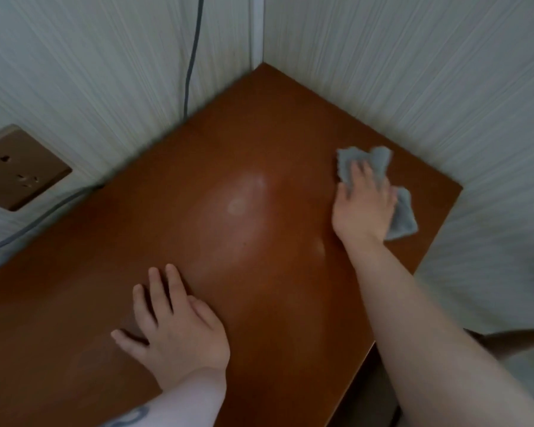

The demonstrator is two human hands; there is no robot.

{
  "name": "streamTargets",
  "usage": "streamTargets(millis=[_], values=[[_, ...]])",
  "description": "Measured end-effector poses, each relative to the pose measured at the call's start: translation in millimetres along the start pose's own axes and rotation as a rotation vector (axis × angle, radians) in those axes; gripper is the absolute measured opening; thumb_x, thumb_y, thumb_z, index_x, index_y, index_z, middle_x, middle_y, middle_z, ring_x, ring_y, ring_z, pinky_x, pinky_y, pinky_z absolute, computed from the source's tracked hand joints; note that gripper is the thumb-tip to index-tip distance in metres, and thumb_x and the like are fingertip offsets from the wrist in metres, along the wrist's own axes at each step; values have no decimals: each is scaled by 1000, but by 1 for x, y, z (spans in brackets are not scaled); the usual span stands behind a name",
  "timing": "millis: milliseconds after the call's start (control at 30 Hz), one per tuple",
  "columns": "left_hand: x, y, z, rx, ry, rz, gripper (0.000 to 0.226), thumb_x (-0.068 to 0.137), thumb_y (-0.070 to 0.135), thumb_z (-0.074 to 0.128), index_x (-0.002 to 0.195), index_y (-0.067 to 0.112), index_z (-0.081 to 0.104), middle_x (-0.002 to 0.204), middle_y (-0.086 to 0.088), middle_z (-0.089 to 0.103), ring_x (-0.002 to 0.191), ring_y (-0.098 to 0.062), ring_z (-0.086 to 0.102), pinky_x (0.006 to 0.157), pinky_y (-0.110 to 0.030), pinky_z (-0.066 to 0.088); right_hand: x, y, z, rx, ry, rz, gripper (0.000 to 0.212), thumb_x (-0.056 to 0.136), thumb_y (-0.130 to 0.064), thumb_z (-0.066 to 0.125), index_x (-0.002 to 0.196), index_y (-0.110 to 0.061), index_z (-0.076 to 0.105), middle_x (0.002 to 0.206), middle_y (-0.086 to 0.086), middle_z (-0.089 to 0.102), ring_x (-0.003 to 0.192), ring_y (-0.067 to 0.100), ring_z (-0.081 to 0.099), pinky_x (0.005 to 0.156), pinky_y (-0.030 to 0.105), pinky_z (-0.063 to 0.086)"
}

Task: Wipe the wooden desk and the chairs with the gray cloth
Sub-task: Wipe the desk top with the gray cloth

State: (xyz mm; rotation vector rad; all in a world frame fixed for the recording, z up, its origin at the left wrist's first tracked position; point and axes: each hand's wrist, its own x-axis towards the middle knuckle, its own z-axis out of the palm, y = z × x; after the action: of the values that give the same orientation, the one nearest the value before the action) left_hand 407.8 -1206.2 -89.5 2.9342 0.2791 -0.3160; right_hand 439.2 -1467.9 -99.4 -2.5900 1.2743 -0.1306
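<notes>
My reddish-brown wooden counter (pixel 244 241) shows a smooth, semi-glossy finish with pale sheen patches. The crumpled gray cloth (pixel 403 215) under my right hand looks soft and fuzzy. Finely striped, matt pale wallpaper (pixel 413 72) surrounds a smooth brown plastic wall socket (pixel 16 169).

Two pale walls (pixel 383 72) with fine vertical streaks met in a corner, where a white trim strip (pixel 257 29) ran down the joint. A brown wall socket (pixel 16 167) sat on the left wall. A thin grey-blue cable (pixel 193 53) hung down that wall, and another stretch of cable (pixel 37 220) ran slantwise below the socket.
</notes>
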Motion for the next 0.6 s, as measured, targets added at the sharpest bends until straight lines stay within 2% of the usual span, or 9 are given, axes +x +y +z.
streamTargets(millis=[67,100,167,200,267,333,433,533,600], values=[[0,0,1,0,2,4,57,95,32,21,151,32,19,160,8,15,146,-17,5,113,-61,5,-33,11,-1,44,106,208,51,101,-28,39,150,-20,32,157,-2,28,144,31,22,118,46,11],[0,0,1,0,4,5,56,95,32,21,151,32,20,159,7,16,146,-17,6,112,-61,6,-55,5,0,59,174,204,48,100,-24,39,147,-16,38,153,2,37,140,33,30,116,49,21],[0,0,1,4,6,3,55,95,31,24,151,31,23,159,7,19,146,-18,7,112,-62,6,-91,-26,3,136,285,-49,40,98,-14,27,131,-6,48,128,16,61,116,35,58,95,48,49],[0,0,1,3,6,-4,55,96,31,25,150,31,24,159,6,19,146,-18,8,112,-62,6,-103,-42,8,143,229,-243,40,96,-12,20,127,-6,45,119,16,66,107,32,64,86,44,55],[0,1,0,-3,7,-17,54,96,30,28,150,31,25,158,6,21,146,-18,8,112,-62,6,-116,-66,16,125,-94,-570,49,92,-24,17,136,-16,39,136,7,57,127,26,51,104,47,43],[0,1,-1,13,-9,-12,55,96,31,26,151,32,21,159,7,16,146,-17,5,113,-61,5,-76,-64,17,107,-224,-697,63,89,-35,14,142,-19,43,148,2,43,139,28,35,116,49,22],[0,1,-1,29,-7,-7,56,96,33,20,152,33,17,160,9,12,146,-16,2,114,-60,5,-17,-25,12,-40,-104,-477,52,96,-33,31,145,-20,42,152,0,38,138,31,34,115,47,17],[0,0,1,33,3,9,55,96,32,21,152,31,18,160,7,14,146,-18,4,113,-62,6,-9,25,-5,-41,14,46,51,101,-34,37,151,-28,30,158,-8,25,142,30,23,116,52,8],[0,-2,3,21,10,20,54,97,30,25,151,30,22,159,5,18,146,-19,7,112,-63,6,-44,31,-6,-53,19,238,53,101,-36,35,152,-30,24,159,-12,18,144,30,16,117,54,5]])
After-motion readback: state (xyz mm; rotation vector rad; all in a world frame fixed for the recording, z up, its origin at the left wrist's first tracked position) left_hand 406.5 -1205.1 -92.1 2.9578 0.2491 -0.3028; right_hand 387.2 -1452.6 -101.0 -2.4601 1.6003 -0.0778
